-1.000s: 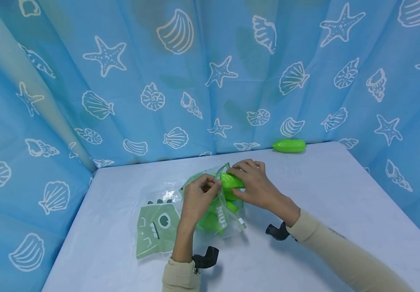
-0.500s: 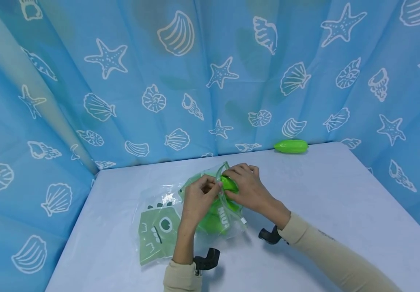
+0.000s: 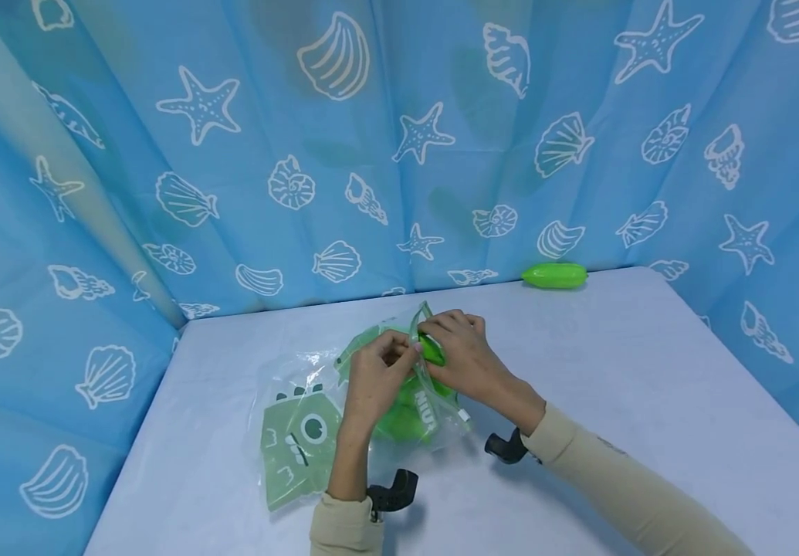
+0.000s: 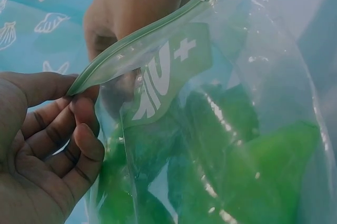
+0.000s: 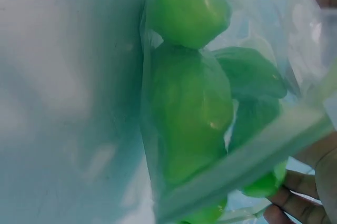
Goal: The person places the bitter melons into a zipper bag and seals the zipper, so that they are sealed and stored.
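A clear zip bag (image 3: 302, 432) with a green dinosaur print lies on the pale blue table (image 3: 614, 401). Several bright green plastic pieces (image 5: 189, 113) fill it. My left hand (image 3: 402, 354) pinches the bag's green zip edge (image 4: 142, 50) between thumb and fingers and holds the mouth up. Just to its right, my right hand (image 3: 444, 340) grips another green piece (image 3: 432, 349) at the mouth; most of that piece is hidden by the hand and the bag. The left wrist view has the right hand (image 4: 142, 3) behind the zip edge.
One more green piece (image 3: 555, 276) lies alone at the table's back edge, to the right. A blue curtain (image 3: 343, 154) printed with shells and starfish closes in the back and both sides. Bare tabletop spreads right of the hands.
My right hand has moved left and down with the green piece, pushing it deeper into the bag's mouth, so less of it shows. The left hand keeps its pinch on the zip edge.
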The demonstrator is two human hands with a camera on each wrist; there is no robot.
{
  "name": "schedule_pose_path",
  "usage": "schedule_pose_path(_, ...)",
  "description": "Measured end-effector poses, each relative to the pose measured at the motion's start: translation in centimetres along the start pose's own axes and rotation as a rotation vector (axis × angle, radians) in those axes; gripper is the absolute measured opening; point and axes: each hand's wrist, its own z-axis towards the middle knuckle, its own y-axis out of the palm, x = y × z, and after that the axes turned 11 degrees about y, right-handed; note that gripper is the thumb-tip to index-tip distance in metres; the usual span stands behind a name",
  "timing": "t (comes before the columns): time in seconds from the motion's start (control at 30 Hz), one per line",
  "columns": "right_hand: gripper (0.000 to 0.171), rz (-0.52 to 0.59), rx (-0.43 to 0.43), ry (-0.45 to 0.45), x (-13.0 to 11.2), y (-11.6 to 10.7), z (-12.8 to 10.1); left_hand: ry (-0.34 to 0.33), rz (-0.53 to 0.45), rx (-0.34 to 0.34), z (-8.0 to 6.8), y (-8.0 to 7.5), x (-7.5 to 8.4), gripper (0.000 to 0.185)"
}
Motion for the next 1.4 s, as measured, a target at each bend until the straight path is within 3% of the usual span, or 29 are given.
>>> schedule_pose_path(0.2, 0.049, 0.045, -0.053, 0.023, 0.7, -1.0, -0.4, -0.016, -0.021, -0.004, 0.1, -0.2, 0.0, 0.016)
schedule_pose_path(0.37, 0.049, 0.067, -0.03, 0.005, 2.4, -1.7, -0.5, -0.017, -0.008, -0.002, 0.2, -0.3, 0.0, 0.015)
schedule_pose_path(0.8, 0.045, -0.008, 0.042, 0.056, 7.9, -3.1, 0.3, -0.034, -0.012, -0.001, -0.2, -0.6, -0.1, 0.014)
schedule_pose_path(1.4, 0.045, -0.111, 0.005, 0.185, 14.1, -3.8, 1.1, -0.063, -0.003, 0.009, -0.3, -0.5, -0.3, 0.014)
